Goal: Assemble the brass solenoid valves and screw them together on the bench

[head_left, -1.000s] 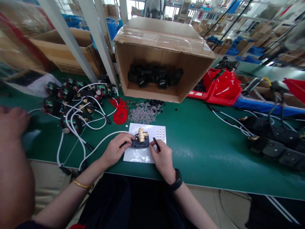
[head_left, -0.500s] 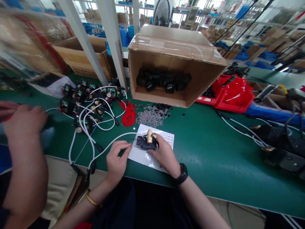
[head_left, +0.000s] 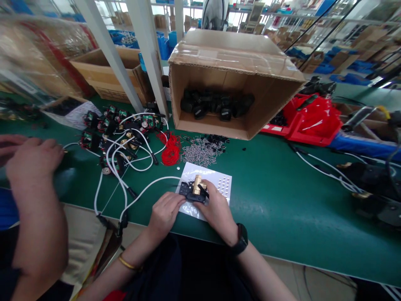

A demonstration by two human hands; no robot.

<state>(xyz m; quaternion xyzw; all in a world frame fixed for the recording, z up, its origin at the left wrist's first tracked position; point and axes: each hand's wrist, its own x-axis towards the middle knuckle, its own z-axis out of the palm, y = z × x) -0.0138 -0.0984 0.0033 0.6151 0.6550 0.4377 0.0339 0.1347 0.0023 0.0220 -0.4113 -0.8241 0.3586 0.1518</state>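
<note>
A brass valve body (head_left: 197,184) is joined to a black plastic housing (head_left: 194,197), held low above a white sheet (head_left: 191,168) on the green bench. My right hand (head_left: 216,209) grips the housing from the right, thumb at the near edge and fingers by the brass part. My left hand (head_left: 166,211) pinches the housing's left near corner. A white cable (head_left: 155,182) runs from the housing's left side down to the bench's front edge. Small light pieces (head_left: 224,186) lie in rows on the sheet's right part.
Loose screws (head_left: 202,151) and red rings (head_left: 171,153) lie behind the sheet. A cardboard box (head_left: 216,125) with black parts stands beyond them. Wired circuit assemblies (head_left: 108,125) sit left, near a co-worker's hand (head_left: 34,161). Red bins (head_left: 308,125) and black units (head_left: 376,188) are right.
My left hand has moved right and now touches the housing's corner. The housing has shifted slightly towards me, still in my right hand. The view has turned slightly.
</note>
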